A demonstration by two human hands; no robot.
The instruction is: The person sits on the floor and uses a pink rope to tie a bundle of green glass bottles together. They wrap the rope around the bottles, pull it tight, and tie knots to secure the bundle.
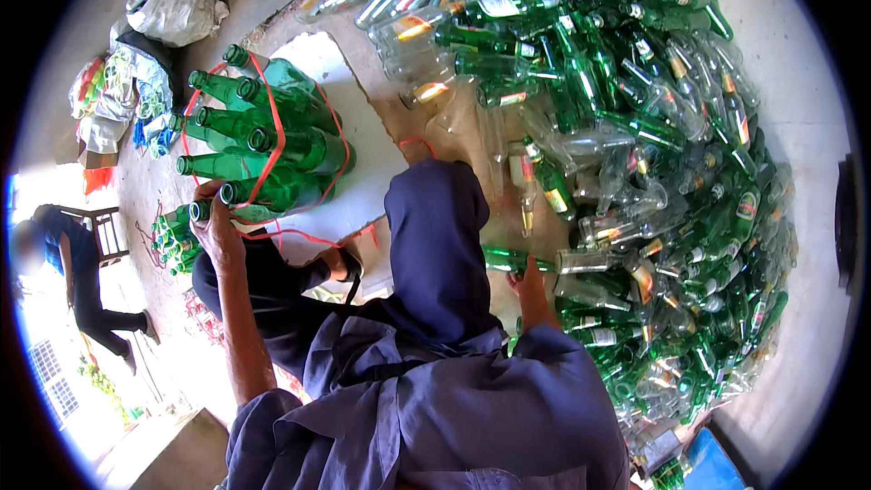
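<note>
Several green glass bottles stand close together on a white board, with red plastic twine looped around and across them. My left hand is closed around the neck of a green bottle at the near left corner of this group. The rest of that bottle is hidden behind the hand. On my other side, my right hand grips another green bottle, which lies sideways at the edge of a large heap of loose bottles. Part of the right hand's fingers is out of sight beneath that bottle.
Clear glass bottles and green ones fill the heap up to the wall. Stuffed plastic sacks lie at the far left. More tied green bottles stand beyond my left leg. A person bends over at the left.
</note>
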